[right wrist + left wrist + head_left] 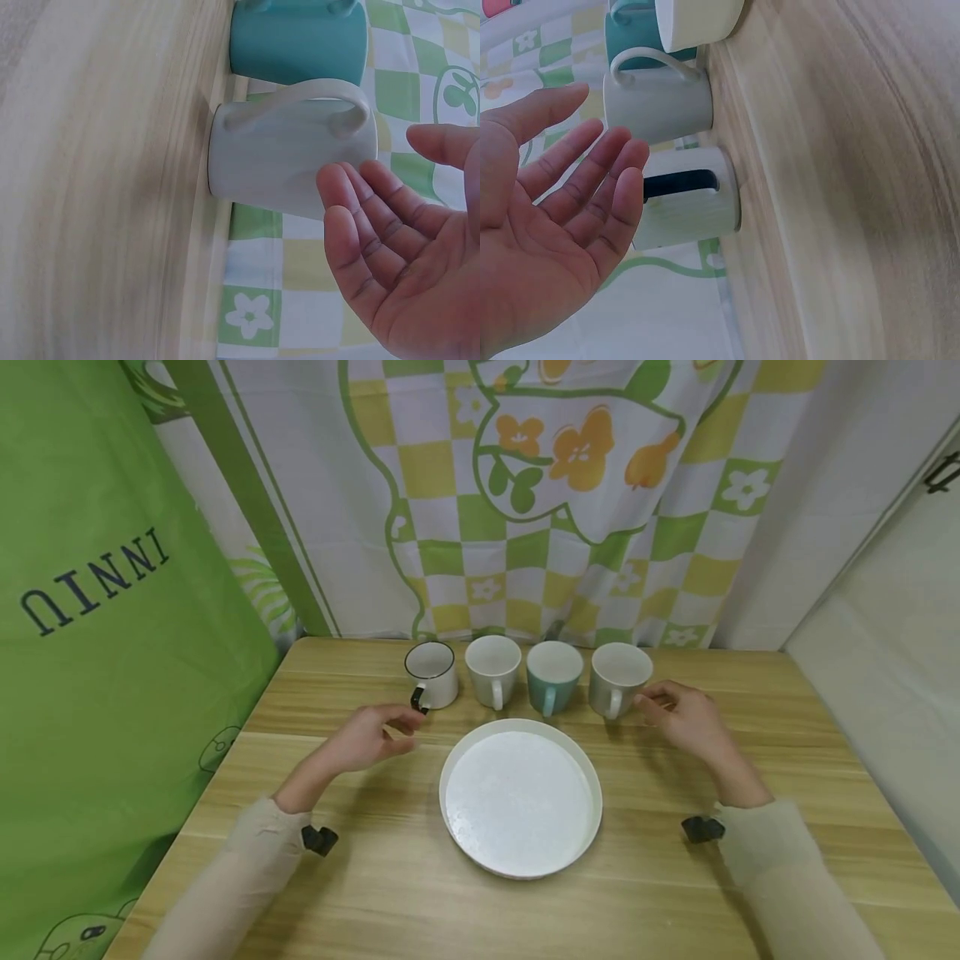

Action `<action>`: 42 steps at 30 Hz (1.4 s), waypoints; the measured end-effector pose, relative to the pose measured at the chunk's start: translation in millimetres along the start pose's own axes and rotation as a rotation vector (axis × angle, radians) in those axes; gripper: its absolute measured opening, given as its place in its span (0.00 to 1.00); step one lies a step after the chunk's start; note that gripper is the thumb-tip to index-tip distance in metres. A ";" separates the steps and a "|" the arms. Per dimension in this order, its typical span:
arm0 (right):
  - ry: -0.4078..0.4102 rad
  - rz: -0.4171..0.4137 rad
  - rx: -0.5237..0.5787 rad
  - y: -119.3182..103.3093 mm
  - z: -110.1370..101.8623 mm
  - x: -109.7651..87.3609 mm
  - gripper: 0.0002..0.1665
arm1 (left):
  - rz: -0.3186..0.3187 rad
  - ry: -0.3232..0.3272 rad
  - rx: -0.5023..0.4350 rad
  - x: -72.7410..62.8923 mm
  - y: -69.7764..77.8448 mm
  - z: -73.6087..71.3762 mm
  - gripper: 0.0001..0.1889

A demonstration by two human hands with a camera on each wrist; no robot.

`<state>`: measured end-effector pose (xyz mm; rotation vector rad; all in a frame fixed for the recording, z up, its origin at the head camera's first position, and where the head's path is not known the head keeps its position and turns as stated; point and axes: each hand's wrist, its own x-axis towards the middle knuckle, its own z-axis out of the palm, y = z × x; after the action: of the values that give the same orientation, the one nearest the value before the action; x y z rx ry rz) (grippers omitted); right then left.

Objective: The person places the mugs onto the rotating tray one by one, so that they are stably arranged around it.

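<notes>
Along the back of the wooden table stand a white mug with a black rim and handle, a plain white mug, a teal mug and a light grey mug at the right end. My left hand hovers by the black-handled mug, fingers loosely bent and nothing held. At the other end, my right hand is beside the light grey mug, its fingertips close to the mug's side. In the right wrist view that hand's fingers are relaxed around air. A round white tray lies between the hands.
The wooden table runs back to a checked, flowered curtain. Green fabric hangs along the left side, and a pale wall or cloth borders the right.
</notes>
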<state>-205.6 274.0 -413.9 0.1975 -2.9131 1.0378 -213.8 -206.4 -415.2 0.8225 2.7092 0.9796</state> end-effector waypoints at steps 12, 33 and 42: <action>0.044 -0.007 0.029 3.4 6.1 1.6 0.22 | 0.030 0.001 -0.068 -0.3 -2.5 16.7 0.17; 0.042 0.040 0.043 -2.7 16.6 2.0 0.23 | 0.032 -0.044 -0.150 -4.3 -7.2 39.3 0.19; 0.040 0.041 0.059 -2.5 21.7 5.8 0.23 | 0.025 -0.071 -0.193 -2.2 -5.4 44.1 0.23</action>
<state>-210.9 257.7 -428.7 0.1184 -2.8645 1.1214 -200.8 -186.8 -453.0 0.8391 2.5023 1.1724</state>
